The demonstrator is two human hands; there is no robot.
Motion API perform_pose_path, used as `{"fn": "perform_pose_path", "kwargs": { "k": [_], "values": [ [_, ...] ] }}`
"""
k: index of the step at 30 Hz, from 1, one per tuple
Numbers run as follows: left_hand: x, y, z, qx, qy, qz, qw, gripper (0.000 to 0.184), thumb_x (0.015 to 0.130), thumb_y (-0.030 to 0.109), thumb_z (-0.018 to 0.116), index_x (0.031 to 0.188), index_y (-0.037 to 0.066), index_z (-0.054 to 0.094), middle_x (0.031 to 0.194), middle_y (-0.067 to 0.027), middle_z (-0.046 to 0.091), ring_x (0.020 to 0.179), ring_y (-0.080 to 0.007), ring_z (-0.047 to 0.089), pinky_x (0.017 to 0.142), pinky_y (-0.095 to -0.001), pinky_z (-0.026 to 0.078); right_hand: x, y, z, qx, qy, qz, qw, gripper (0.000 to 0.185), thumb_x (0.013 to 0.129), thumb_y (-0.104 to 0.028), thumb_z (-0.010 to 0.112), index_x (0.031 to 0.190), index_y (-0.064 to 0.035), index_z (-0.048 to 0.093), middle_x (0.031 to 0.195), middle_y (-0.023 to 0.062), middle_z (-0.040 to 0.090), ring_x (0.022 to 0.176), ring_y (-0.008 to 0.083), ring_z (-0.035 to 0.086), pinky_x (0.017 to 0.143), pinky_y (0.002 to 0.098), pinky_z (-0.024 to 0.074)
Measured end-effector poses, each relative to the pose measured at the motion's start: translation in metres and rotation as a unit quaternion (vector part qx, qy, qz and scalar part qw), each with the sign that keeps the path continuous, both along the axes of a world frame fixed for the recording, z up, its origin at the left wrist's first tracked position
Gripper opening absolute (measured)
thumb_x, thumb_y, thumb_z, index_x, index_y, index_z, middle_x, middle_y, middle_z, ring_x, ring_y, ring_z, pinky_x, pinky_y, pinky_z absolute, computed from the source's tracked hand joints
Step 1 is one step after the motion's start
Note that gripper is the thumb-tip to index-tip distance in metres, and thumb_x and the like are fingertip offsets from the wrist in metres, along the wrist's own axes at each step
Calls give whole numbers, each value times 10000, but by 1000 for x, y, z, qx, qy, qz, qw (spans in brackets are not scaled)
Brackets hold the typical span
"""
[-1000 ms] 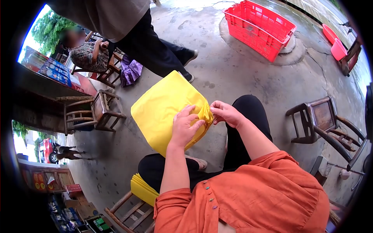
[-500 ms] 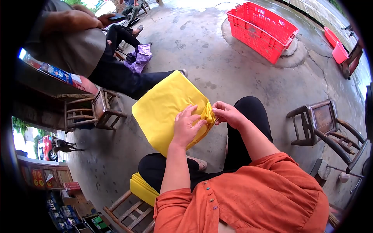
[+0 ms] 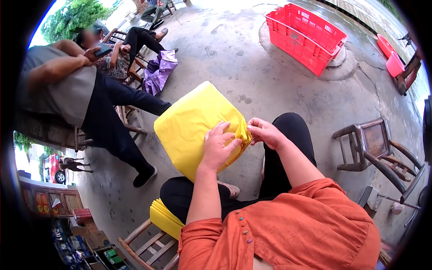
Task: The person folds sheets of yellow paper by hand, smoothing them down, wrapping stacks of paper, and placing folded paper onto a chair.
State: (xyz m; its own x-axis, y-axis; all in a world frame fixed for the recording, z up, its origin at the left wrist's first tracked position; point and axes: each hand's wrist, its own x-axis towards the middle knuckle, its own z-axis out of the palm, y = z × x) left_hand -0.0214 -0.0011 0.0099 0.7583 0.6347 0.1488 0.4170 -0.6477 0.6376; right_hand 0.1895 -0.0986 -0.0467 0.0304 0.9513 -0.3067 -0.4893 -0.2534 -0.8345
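Observation:
A large yellow sheet-like piece (image 3: 193, 121) lies over my lap, its right edge gathered into folds. My left hand (image 3: 219, 146) rests on it near those folds, fingers spread. At the gathered edge my right hand (image 3: 265, 133) is closed, thumb and fingers pinching the yellow folds. More folded yellow material (image 3: 165, 219) is stacked by my left hip, on a wooden chair (image 3: 148, 245).
A person in grey (image 3: 67, 85) walks at the left, holding a phone. Another person sits behind, near a purple bag (image 3: 159, 72). A red crate (image 3: 306, 38) stands at the back right, a wooden chair (image 3: 375, 137) at the right, and a dog (image 3: 74, 164) at the far left.
The person in grey has moved left and nearer, one foot now beside the wooden chair there. The dog has shifted a little. My hands stay almost in place on the yellow material.

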Motion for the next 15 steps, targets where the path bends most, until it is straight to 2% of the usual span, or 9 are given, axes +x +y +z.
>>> {"fn": "perform_pose_path", "kwargs": {
  "k": [15],
  "values": [
    [1, -1, 0, 12, 9, 4, 1000, 288, 874, 352, 754, 967, 81, 784, 1403, -125, 597, 1373, -317, 474, 1152, -513, 292, 1, 1, 1, -6, -6, 4, 1000, 266, 1001, -328, 656, 1104, -96, 576, 969, 32, 634, 845, 135, 643, 727, 289, 561]
  ]
}}
